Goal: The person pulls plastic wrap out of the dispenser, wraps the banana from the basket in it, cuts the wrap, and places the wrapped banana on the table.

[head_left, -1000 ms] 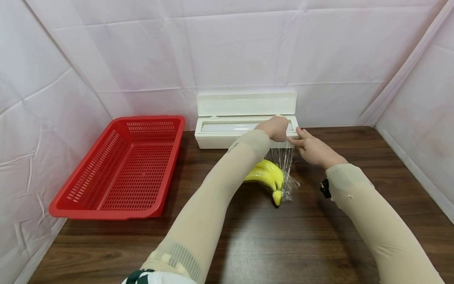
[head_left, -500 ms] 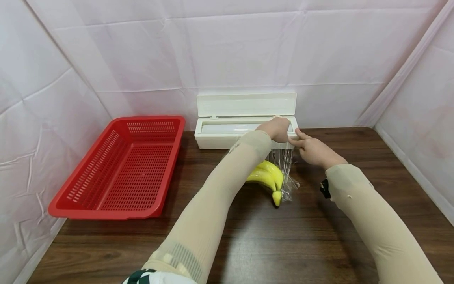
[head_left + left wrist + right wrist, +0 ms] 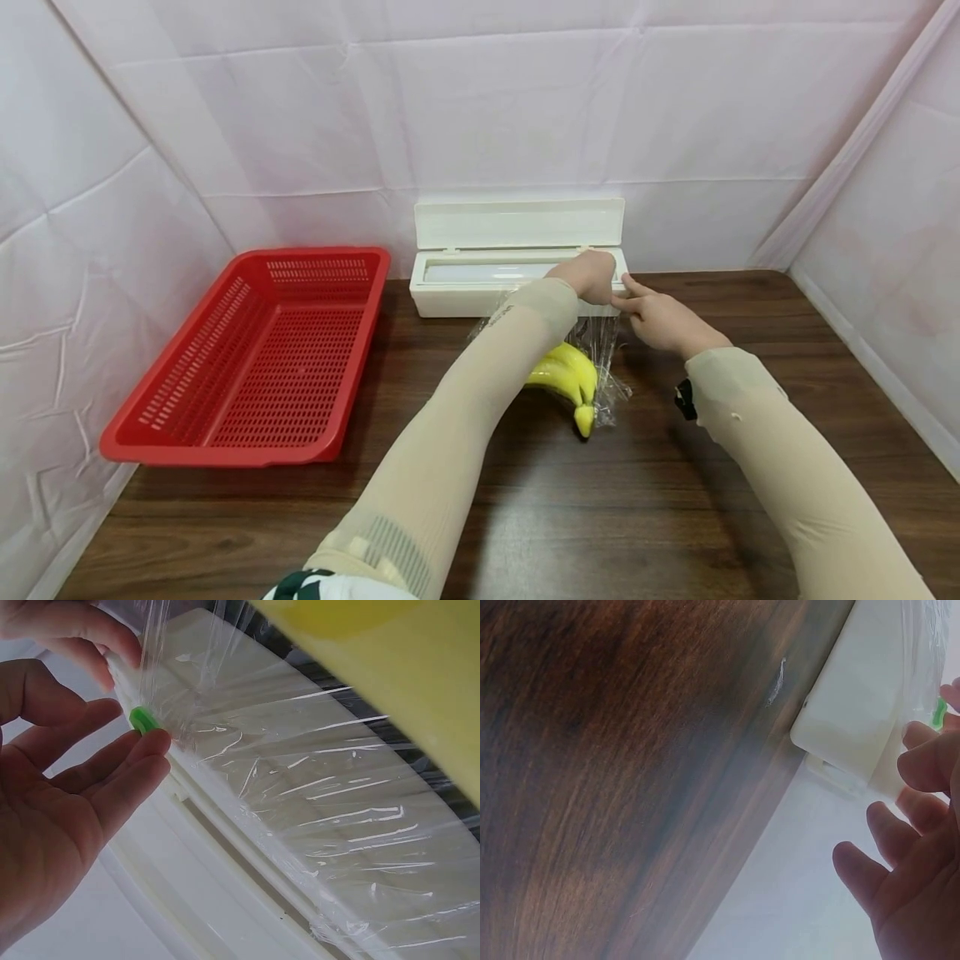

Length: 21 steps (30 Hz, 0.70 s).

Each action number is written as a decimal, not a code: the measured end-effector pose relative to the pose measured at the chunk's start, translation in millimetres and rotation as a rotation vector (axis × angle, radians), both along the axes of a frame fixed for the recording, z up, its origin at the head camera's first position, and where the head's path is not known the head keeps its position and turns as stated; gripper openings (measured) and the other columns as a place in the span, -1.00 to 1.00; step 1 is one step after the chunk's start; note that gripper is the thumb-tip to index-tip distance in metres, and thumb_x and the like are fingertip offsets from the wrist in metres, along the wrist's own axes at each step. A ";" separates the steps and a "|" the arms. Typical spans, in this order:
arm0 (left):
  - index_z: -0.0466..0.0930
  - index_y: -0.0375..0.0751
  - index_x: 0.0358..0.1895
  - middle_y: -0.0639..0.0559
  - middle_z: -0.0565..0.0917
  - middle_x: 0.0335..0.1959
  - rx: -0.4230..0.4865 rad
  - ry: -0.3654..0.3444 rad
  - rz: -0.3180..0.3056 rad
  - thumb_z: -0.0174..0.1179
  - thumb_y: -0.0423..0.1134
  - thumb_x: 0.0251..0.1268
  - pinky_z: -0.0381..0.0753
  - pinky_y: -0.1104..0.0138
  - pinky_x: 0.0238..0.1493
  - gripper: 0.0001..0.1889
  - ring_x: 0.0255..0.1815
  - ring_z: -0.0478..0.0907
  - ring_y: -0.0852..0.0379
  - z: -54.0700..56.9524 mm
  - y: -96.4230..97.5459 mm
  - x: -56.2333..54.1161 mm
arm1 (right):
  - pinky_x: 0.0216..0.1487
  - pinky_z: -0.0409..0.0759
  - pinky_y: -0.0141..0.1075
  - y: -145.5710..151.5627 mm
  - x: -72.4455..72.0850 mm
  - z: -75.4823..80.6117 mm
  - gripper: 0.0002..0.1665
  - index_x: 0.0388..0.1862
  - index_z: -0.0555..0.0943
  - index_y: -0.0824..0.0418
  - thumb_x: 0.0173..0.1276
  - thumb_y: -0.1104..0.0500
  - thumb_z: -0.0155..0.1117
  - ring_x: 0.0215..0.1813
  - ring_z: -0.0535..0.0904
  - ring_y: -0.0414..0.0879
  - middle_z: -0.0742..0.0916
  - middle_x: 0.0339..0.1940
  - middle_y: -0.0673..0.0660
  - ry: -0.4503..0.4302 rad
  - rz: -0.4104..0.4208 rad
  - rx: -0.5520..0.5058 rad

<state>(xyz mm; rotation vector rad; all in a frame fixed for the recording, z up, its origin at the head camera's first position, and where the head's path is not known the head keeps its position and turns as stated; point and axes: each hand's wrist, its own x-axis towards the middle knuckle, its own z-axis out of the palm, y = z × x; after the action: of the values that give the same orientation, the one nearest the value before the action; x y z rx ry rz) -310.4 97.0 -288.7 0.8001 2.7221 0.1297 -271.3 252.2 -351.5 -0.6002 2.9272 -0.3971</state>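
Note:
A white cling film dispenser (image 3: pixel 457 300) stands at the back of the table with its lid raised. My left hand (image 3: pixel 590 277) is at its right end, and its fingers pinch a small green slide cutter (image 3: pixel 142 720) on the front edge. Clear cling film (image 3: pixel 330 832) hangs from the dispenser, stretched and creased. It reaches down to a bunch of yellow bananas (image 3: pixel 566 375), partly hidden behind my left forearm. My right hand (image 3: pixel 662 321) touches the dispenser's right corner with extended fingertips, close beside the left hand.
A red plastic basket (image 3: pixel 365 350) with slotted walls sits on the left of the dark wooden table (image 3: pixel 570 517). White sheeting (image 3: pixel 495 108) hangs behind and on both sides. A small clear scrap (image 3: pixel 777 682) lies near the dispenser's end.
My left hand has shifted slightly to the right along the dispenser's front edge. The right hand, bananas and basket look unchanged.

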 end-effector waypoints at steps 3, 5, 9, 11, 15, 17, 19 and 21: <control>0.40 -0.07 -0.40 0.13 0.37 -0.49 -0.004 0.021 -0.021 0.06 0.02 0.33 0.32 0.47 -0.45 -0.74 -0.53 0.28 0.25 -1.3 1.7 1.0 | -0.41 0.32 -0.21 -1.4 -0.2 0.8 -0.44 0.38 0.30 0.27 0.40 0.33 -0.24 -0.61 0.32 -0.02 -0.03 0.55 0.29 -0.019 -0.004 0.006; 0.40 -0.06 -0.41 0.13 0.36 -0.50 -0.009 0.032 -0.034 0.06 0.06 0.31 0.32 0.47 -0.45 -0.71 -0.54 0.28 0.25 -2.0 2.9 1.6 | -0.41 0.31 -0.22 -2.3 -0.5 1.0 -0.45 0.37 0.30 0.31 0.40 0.32 -0.25 -0.65 0.22 -0.11 -0.04 0.55 0.28 -0.026 0.001 0.007; 0.44 -0.07 -0.34 0.13 0.34 -0.51 -0.020 0.036 -0.038 0.05 0.11 0.30 0.31 0.48 -0.46 -0.69 -0.55 0.26 0.26 -2.0 5.2 1.6 | -0.37 0.32 -0.21 -3.3 -1.1 1.1 -0.46 0.34 0.32 0.36 0.40 0.32 -0.25 -0.64 0.24 -0.13 -0.04 0.55 0.28 -0.015 0.010 0.007; 0.44 -0.08 -0.31 0.14 0.34 -0.51 -0.029 0.038 -0.054 0.04 0.14 0.30 0.30 0.49 -0.47 -0.66 -0.55 0.26 0.27 -2.0 6.2 1.4 | -0.41 0.31 -0.21 -3.3 -1.5 0.4 -0.46 0.34 0.32 0.38 0.39 0.32 -0.25 -0.68 0.18 -0.13 -0.04 0.55 0.29 -0.015 0.008 0.005; 0.43 -0.06 -0.37 0.13 0.33 -0.52 -0.027 0.012 -0.061 0.02 0.13 0.31 0.30 0.48 -0.49 -0.67 -0.56 0.26 0.26 -2.3 8.5 0.5 | -0.36 0.33 -0.19 -4.0 -1.8 -1.0 -0.48 0.30 0.35 0.44 0.40 0.31 -0.24 -0.64 0.29 -0.08 0.00 0.53 0.33 -0.012 0.006 0.010; 0.42 -0.05 -0.39 0.13 0.35 -0.50 -0.015 -0.004 -0.043 0.03 0.10 0.31 0.30 0.48 -0.48 -0.70 -0.54 0.27 0.26 -2.4 9.8 0.6 | -0.27 0.34 -0.16 -4.4 -1.9 -1.6 -0.48 0.28 0.37 0.45 0.40 0.31 -0.25 -0.46 0.49 0.01 0.02 0.53 0.36 -0.006 0.011 0.018; 0.44 -0.06 -0.36 0.13 0.35 -0.48 -0.009 -0.015 -0.026 0.03 0.07 0.31 0.29 0.47 -0.48 -0.72 -0.53 0.26 0.25 -1.7 10.6 1.2 | -0.19 0.35 -0.12 -5.1 -1.9 -1.3 -0.49 0.26 0.40 0.44 0.41 0.31 -0.24 -0.15 0.60 0.16 0.04 0.52 0.36 -0.001 0.014 0.015; 0.45 -0.07 -0.30 0.12 0.36 -0.44 0.006 -0.024 -0.008 0.05 0.03 0.31 0.29 0.46 -0.47 -0.76 -0.51 0.27 0.24 -1.2 11.1 1.8 | -0.13 0.37 -0.09 -5.7 -1.8 -0.7 -0.50 0.24 0.43 0.43 0.41 0.31 -0.23 0.12 0.53 0.25 0.05 0.52 0.36 0.002 0.017 0.012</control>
<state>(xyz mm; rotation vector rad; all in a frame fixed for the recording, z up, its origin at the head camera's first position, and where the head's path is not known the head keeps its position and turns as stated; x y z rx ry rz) -308.7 108.1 -289.9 0.8056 2.6968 0.1456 -273.1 246.5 -352.2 -0.6237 2.9225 -0.3770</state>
